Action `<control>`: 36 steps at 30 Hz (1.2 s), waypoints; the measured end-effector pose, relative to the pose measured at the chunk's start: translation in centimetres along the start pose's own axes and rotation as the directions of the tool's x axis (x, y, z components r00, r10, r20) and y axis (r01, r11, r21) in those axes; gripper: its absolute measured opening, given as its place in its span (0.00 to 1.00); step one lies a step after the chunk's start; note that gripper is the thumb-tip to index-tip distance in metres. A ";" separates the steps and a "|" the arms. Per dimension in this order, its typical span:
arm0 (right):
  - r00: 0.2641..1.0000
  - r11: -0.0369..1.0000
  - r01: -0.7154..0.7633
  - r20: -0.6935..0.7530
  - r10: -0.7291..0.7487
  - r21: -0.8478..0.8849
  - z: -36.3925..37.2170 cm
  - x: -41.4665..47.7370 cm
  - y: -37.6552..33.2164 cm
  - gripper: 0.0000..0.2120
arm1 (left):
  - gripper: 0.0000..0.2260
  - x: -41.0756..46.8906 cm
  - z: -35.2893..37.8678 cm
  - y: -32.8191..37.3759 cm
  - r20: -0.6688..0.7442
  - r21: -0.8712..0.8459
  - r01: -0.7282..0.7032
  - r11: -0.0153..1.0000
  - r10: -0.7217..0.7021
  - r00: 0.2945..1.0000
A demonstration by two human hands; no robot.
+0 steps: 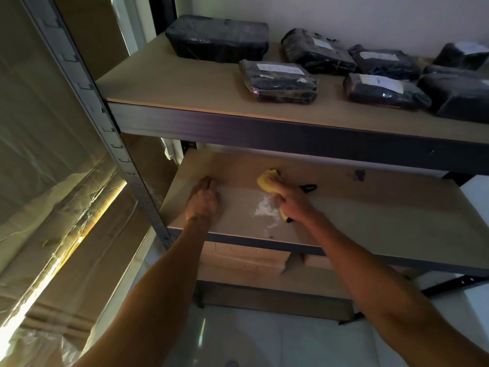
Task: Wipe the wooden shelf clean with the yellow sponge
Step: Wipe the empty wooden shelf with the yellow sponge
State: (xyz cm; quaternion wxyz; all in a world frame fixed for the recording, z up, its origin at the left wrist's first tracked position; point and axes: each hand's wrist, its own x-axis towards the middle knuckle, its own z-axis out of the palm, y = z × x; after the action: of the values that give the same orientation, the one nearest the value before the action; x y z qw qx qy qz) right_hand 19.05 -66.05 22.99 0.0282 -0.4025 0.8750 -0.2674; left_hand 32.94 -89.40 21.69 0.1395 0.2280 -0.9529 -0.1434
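Observation:
The wooden shelf (370, 215) is the middle board of a metal rack. A patch of white powder (266, 210) lies on it near the front edge. My right hand (289, 198) grips the yellow sponge (267, 181) and holds it on the board just behind the powder. My left hand (203, 201) rests flat on the shelf to the left, fingers straight and pointing toward the back. A dark purple stain (359, 174) marks the board farther right.
A small black object (308, 187) lies on the shelf right behind my right hand. The upper shelf (185, 83) carries several black wrapped packages (277, 82). Cardboard boxes (243, 260) sit on the shelf below. A grey metal upright (111, 133) stands at the left, with plastic-wrapped boxes (53, 207) beside it.

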 end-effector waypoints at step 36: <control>0.855 0.879 -0.454 -0.347 0.384 -0.146 0.2 -6.6 -0.5 0.19 | 0.23 0.2 -0.1 -1.8 0.158 0.112 -0.121 0.986 0.102 0.982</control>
State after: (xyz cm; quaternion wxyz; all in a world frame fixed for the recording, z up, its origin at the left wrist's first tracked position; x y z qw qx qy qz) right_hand 23.90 -61.60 21.94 -0.0958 -0.1549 0.9596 -0.2145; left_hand 33.50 -91.09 21.25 0.0603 0.1706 -0.9790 -0.0944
